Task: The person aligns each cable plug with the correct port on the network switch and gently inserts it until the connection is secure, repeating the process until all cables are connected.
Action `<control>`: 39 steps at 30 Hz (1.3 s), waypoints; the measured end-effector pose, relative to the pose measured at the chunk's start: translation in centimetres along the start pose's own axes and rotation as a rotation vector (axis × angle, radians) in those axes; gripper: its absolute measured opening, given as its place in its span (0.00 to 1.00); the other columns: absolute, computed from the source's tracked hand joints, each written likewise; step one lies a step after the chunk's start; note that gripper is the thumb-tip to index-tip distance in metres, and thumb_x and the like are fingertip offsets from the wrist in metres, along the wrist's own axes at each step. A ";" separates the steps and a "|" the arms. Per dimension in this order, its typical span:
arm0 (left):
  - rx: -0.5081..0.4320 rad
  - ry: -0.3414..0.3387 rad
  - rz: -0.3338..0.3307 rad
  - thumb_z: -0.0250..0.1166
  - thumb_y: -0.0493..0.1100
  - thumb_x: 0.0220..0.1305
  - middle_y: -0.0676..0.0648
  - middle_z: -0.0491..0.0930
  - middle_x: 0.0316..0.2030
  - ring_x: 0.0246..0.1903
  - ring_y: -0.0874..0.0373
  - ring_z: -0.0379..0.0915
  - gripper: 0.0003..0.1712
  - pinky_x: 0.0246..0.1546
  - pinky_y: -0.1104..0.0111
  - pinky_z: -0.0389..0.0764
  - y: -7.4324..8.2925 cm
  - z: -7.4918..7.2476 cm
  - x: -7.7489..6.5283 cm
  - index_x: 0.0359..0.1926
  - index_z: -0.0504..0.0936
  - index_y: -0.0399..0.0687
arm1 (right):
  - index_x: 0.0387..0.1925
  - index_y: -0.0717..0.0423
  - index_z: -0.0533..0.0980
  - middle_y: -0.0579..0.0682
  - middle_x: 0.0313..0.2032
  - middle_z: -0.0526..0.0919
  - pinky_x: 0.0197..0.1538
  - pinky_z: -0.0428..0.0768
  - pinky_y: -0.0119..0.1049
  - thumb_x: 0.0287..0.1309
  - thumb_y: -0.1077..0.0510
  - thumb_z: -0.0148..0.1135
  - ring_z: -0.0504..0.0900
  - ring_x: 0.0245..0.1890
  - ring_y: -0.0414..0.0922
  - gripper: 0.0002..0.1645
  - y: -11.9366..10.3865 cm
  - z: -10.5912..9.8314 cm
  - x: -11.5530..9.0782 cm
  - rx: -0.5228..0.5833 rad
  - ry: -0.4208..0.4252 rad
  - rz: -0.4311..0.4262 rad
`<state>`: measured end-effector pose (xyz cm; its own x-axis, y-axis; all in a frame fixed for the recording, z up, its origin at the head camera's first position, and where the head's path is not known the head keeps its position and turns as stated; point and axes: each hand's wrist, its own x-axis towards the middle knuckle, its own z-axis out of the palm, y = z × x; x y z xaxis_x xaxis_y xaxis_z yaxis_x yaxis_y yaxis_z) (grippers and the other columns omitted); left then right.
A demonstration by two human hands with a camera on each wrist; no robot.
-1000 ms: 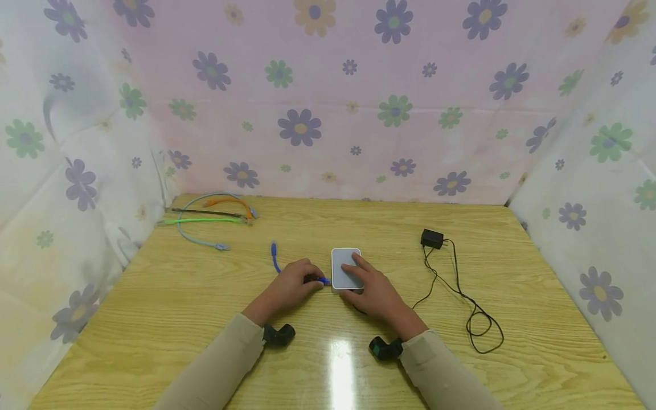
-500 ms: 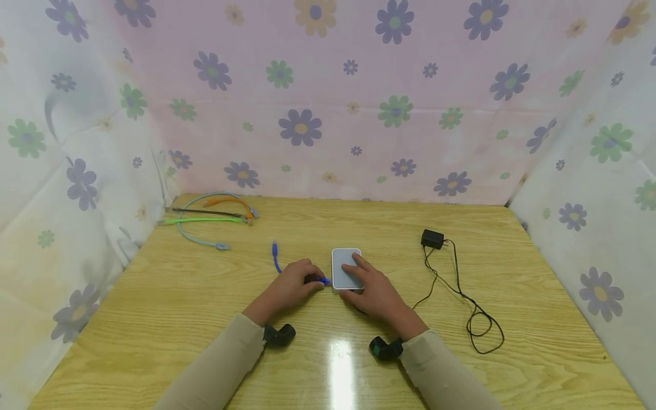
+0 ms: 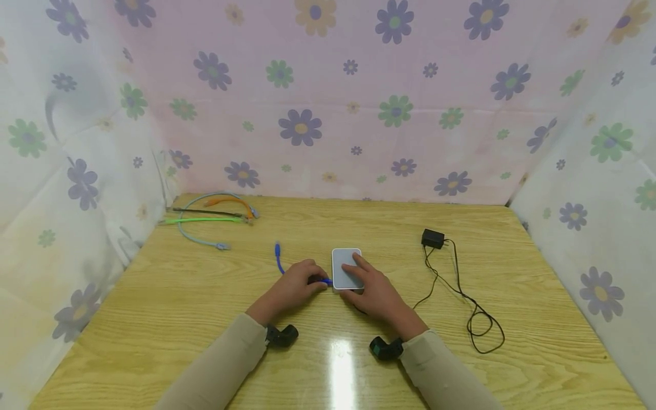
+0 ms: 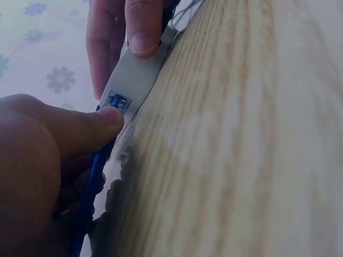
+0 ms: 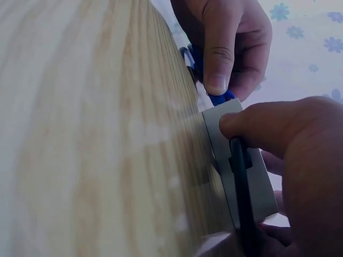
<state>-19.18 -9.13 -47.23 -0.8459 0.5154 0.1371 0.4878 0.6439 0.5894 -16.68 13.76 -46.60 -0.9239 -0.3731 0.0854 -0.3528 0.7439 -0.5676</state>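
Here, the left hand (image 3: 295,284) pinched the blue cable (image 4: 90,197) at the side of the box (image 3: 341,277), which the right hand (image 3: 376,290) gripped, fingers spread on top.

Beige sleeves (image 3: 217,360), black elbow-shaped wrist cameras (image 3: 282,336), green patch (image 3: 378,351) on right one

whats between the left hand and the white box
The blue plug, pinched in the left hand, its front end reaching the white box. The head and left wrist views show it.
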 end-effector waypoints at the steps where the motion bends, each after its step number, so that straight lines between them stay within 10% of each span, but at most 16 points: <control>1: 0.000 -0.002 0.001 0.65 0.45 0.65 0.55 0.73 0.31 0.30 0.65 0.67 0.07 0.34 0.73 0.72 0.0 0.0 0.0 0.41 0.85 0.50 | 0.67 0.46 0.70 0.54 0.74 0.57 0.57 0.77 0.52 0.59 0.45 0.66 0.66 0.67 0.62 0.35 0.0 0.0 0.0 -0.004 0.002 -0.003; 39: 0.055 -0.049 0.120 0.62 0.42 0.67 0.53 0.73 0.34 0.34 0.64 0.68 0.08 0.39 0.69 0.75 0.0 0.2 0.7 0.43 0.84 0.47 | 0.65 0.60 0.70 0.70 0.69 0.61 0.57 0.77 0.54 0.60 0.51 0.65 0.69 0.63 0.67 0.35 -1.1 0.3 -0.1 -0.091 0.030 -0.059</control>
<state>-19.75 -8.62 -47.24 -0.7699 0.6167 0.1641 0.5971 0.6054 0.5264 -16.18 12.81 -46.18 -0.9047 -0.4018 0.1415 -0.4172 0.7689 -0.4845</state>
